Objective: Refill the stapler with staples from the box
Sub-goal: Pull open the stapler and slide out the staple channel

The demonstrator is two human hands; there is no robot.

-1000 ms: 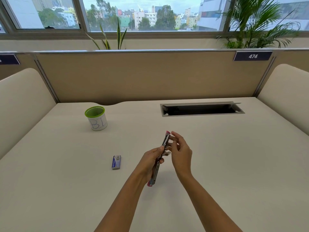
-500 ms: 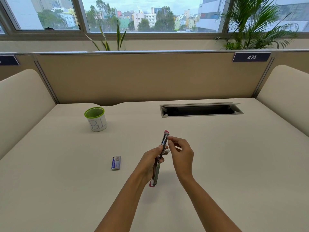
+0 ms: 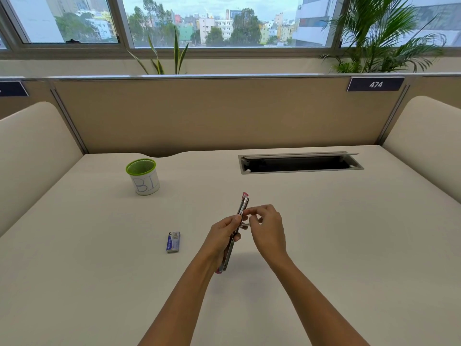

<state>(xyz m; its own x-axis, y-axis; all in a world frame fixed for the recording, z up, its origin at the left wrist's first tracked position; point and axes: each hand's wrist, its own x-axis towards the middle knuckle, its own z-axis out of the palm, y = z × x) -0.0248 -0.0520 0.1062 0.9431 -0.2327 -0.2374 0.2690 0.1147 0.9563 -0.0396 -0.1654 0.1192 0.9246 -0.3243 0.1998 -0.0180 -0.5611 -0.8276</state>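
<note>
A slim pink and metal stapler (image 3: pixel 243 204) is swung fully open into one long strip, held above the middle of the desk. My left hand (image 3: pixel 222 236) grips it at the hinge. My right hand (image 3: pixel 267 227) sits just right of it, fingers pinched at the stapler's metal channel; whether staples are between the fingertips cannot be told. A small blue staple box (image 3: pixel 173 242) lies flat on the desk, to the left of my hands and apart from them.
A white pen cup with a green rim (image 3: pixel 144 176) stands at the back left. A cable slot with a raised lid (image 3: pixel 299 164) is cut into the desk at the back right. Beige partitions enclose the desk (image 3: pixel 349 245) on three sides.
My right hand's fingers have curled from spread to a pinch and moved down along the stapler toward its hinge. My left hand and the stapler have held almost still.
</note>
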